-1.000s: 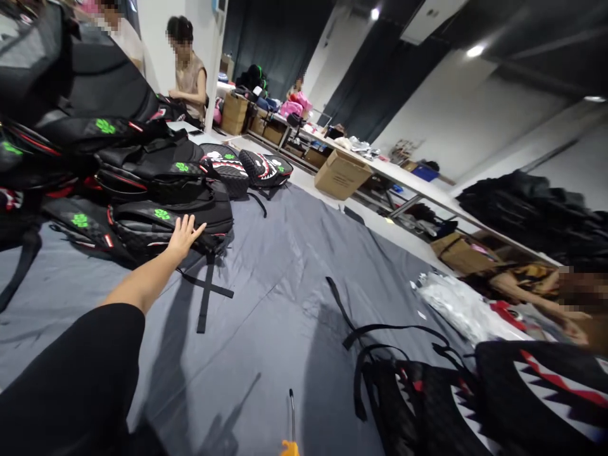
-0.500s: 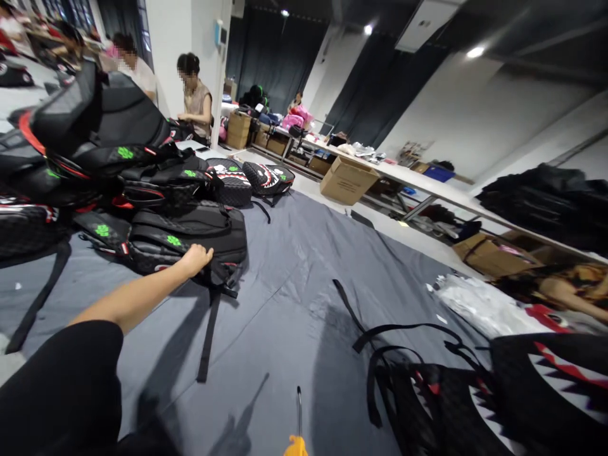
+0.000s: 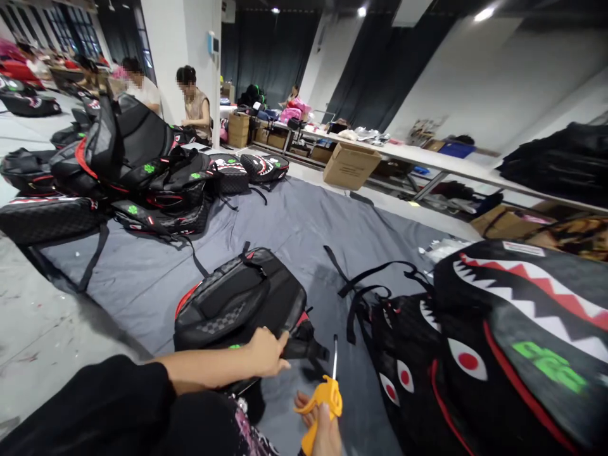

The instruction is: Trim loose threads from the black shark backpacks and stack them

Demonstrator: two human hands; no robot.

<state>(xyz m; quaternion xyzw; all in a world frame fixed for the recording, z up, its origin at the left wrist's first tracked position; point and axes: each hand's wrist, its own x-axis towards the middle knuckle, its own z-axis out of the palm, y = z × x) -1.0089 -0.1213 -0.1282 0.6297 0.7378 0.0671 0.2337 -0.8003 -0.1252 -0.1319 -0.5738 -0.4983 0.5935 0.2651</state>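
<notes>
A black backpack point(image 3: 280, 285) lies on the grey sheet in front of me, its straps and padded back facing up. My left hand point(image 3: 268, 351) is closed on it at the lower right, by a black strap point(image 3: 304, 349). Part of the pack is behind my forearm. In my right hand point(image 3: 325, 427) is a yellow long-necked lighter point(image 3: 327, 396), its thin metal tube pointing up and away. The tube's tip is just right of the backpack, apart from it.
Black backpacks with shark mouths and red eyes point(image 3: 475, 361) are piled at the right. More backpacks point(image 3: 137, 145) are heaped at the left on the grey sheet point(image 3: 294, 215). A cardboard box point(image 3: 351, 166) stands by a long table point(image 3: 408, 158). People sit at the back left.
My left hand has pulled a backpack from the left pile towards me. The right hand has come into view with the lighter, which is higher. My view has shifted.
</notes>
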